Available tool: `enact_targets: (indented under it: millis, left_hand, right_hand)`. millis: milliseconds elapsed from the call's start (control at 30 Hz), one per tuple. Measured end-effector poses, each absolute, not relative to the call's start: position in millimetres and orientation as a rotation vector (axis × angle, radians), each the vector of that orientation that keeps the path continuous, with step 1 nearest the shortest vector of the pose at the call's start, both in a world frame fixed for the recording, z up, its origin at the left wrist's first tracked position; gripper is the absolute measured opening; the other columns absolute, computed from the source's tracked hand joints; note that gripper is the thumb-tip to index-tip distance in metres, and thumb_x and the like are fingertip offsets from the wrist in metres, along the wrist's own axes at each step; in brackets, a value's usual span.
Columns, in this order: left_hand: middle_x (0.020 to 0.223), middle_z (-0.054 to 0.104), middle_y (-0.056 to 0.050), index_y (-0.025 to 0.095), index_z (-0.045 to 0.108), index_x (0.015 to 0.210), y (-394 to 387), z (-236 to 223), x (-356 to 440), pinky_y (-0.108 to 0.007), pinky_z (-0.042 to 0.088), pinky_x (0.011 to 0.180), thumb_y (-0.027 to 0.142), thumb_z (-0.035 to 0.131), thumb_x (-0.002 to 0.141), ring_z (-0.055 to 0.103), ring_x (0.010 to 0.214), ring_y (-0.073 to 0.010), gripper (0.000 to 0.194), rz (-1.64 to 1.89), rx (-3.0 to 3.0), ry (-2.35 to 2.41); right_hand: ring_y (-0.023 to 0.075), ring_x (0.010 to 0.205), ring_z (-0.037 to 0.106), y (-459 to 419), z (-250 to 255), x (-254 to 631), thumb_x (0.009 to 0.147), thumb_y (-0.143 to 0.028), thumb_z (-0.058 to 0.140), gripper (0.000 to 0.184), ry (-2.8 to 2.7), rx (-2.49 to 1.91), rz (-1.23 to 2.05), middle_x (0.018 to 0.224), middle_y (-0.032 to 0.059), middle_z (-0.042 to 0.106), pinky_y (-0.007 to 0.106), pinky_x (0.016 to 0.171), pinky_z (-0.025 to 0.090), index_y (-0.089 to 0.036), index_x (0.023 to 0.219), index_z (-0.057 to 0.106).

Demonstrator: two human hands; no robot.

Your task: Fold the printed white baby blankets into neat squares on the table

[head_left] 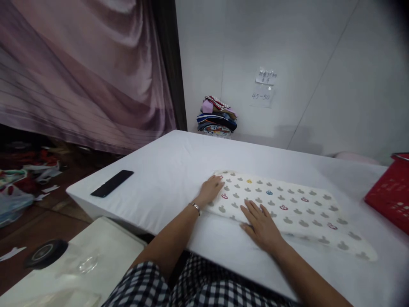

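Observation:
A white cloth printed with grey, red, blue and yellow rabbit shapes lies folded into a long flat piece on the white-covered table. At its left end rests my left hand, fingers over the edge of the fabric; whether they pinch it is hard to see. My right hand lies flat with fingers spread on the near edge of the cloth, palm down. A bracelet circles my left wrist.
A black phone-like slab lies at the table's left. Folded clothes are stacked beyond the far edge. On the right stands a red basket. A white side surface at lower left carries a round black object.

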State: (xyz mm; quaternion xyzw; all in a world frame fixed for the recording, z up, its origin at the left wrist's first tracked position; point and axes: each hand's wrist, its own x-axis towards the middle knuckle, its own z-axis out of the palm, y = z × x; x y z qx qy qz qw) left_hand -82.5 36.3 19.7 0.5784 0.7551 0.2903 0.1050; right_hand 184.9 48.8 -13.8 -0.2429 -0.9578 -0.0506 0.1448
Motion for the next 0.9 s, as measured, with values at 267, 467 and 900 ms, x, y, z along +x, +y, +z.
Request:
enact_targets:
  millis: [267, 467, 900]
  left_hand:
    - [0.104, 0.068, -0.007, 0.017, 0.066, 0.098, 65.3, 36.6, -123.0, -0.028, 0.043, 0.084, 0.033, 0.045, 0.085, 0.061, 0.096, -0.0184, 0.029, 0.969, 1.277, 2.356]
    - [0.106, 0.067, -0.005, 0.023, 0.063, 0.108, 68.7, 26.7, -114.7, -0.029, 0.043, 0.078, 0.055, 0.049, 0.081, 0.06, 0.096, -0.0203, 0.044, 0.882, 1.322, 2.344]
    - [0.113, 0.057, -0.007, 0.021, 0.058, 0.117, 68.2, 10.0, -111.4, -0.031, 0.037, 0.093, 0.042, 0.054, 0.083, 0.048, 0.108, -0.0203, 0.04, 1.098, 1.584, 2.38]
  right_hand:
    - [0.0258, 0.135, 0.028, 50.0, -3.6, 187.8, 0.09, -0.049, 0.039, 0.055, -2.824, -0.76, 0.085, 0.148, 0.0059, 0.029, 0.051, 0.107, 0.027, -0.028, 0.141, 0.034]
    - [0.0228, 0.12, 0.05, 76.7, 24.8, 168.2, 0.09, -0.044, 0.04, 0.04, -2.624, -0.907, 0.507, 0.131, 0.0044, 0.054, 0.042, 0.097, 0.044, -0.028, 0.122, 0.057]
    - [0.0215, 0.108, 0.056, 173.8, 16.4, 18.8, 0.078, -0.012, 0.047, 0.04, -2.487, -0.958, 0.269, 0.117, 0.0088, 0.063, 0.038, 0.096, 0.04, -0.016, 0.117, 0.058]
